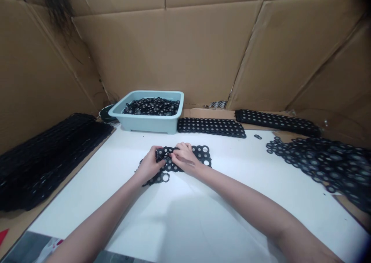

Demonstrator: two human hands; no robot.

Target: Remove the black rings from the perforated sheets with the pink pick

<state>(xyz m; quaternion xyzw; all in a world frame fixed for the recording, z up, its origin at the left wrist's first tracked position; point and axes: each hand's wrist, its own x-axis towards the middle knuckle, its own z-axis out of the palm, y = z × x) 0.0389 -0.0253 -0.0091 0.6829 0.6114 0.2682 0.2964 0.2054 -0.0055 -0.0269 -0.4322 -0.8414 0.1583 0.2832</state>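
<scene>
A black sheet of joined rings (202, 151) lies on the white work surface, partly covered by my hands. My left hand (150, 163) grips its left part, the thumb on top and the fingers beneath or behind it. My right hand (184, 155) is bent over the middle, with thumb and fingertips pressed together on the rings; what exactly they pinch is hidden. Beneath my left hand, a lower flap of the sheet with a larger open ring (165, 177) sticks out towards me.
A light blue basin (147, 123) full of black rings stands at the back. Two perforated black strips (211, 127) (278, 122) lie to its right. Loose black rings (327, 158) are heaped at right; dark stacked sheets (49, 155) lie at left. Cardboard walls (203, 50) enclose the area.
</scene>
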